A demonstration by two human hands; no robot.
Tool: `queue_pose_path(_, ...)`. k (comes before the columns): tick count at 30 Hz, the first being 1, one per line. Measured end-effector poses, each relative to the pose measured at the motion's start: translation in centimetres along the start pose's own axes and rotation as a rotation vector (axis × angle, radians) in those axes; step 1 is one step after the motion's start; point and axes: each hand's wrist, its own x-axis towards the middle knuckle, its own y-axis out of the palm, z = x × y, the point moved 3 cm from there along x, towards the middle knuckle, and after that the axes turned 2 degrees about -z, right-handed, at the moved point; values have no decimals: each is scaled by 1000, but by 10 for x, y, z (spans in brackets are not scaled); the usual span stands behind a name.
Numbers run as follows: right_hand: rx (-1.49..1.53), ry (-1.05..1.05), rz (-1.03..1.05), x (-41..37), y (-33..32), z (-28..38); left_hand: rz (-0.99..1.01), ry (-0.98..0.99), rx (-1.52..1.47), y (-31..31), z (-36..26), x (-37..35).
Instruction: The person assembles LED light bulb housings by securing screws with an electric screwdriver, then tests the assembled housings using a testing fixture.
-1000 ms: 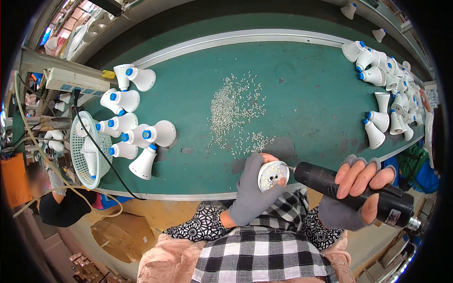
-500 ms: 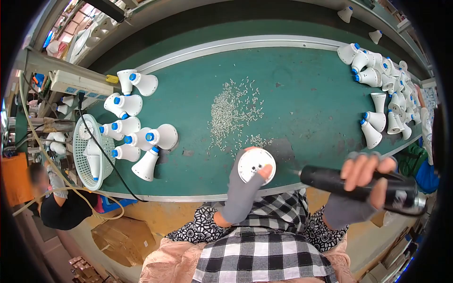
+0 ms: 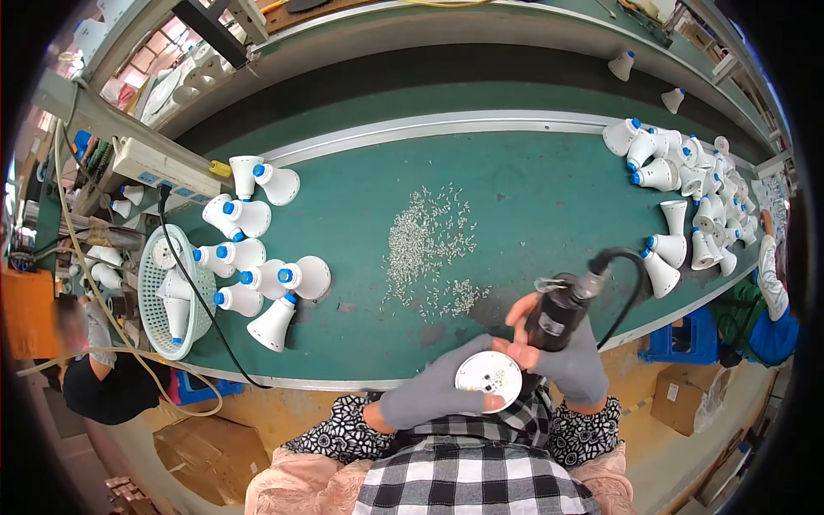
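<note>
My left hand (image 3: 442, 390), in a grey fingerless glove, is closed around a white cone-shaped lamp housing (image 3: 482, 374). The round wide end faces up, with small dark parts in its middle and my thumb on its lower edge. My right hand (image 3: 562, 365), also gloved, grips a black electric screwdriver (image 3: 560, 311), cable end up and tip hidden below the hand. Fingertips of both hands come together at the housing's right rim. Beyond them on the green table (image 3: 360, 189) lies a scattered pile of small pale screws (image 3: 421, 249).
Blue-capped white housings (image 3: 273, 276) stand and lie at the left, beside a pale green basket (image 3: 206, 318) holding more. A larger heap of housings (image 3: 699, 176) fills the right end. A black cable (image 3: 193, 279) crosses the left edge. Other people (image 3: 112, 382) sit at both sides.
The right hand has brought the screwdriver leftward to the housing and turned it from lying level to cable end up. The left hand has shifted right and down with the housing. The view has tilted.
</note>
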Motion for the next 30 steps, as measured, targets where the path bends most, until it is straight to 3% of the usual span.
queue_pose_path(2, 37, -116, -110, -4, -8, -5, -5, -42, -82, 0, 2, 0)
queue_pose_path(4, 323, -509, -230, 5, -2, 23, -171, 19, -174, -7, 5, -3)
queue_pose_path(6, 449, -756, -346, 16, -11, 28, -311, 53, -343, -16, 15, -2)
queue_pose_path(9, 401, -846, -502, 36, -10, 21, -404, 59, -344, -21, 20, -2)
queue_pose_path(18, 364, -863, -662, 68, -2, -2, -441, 12, -311, -22, 31, -1)
queue_pose_path(30, 296, -825, -669, 76, 0, -8, -441, -2, -273, -19, 20, -1)
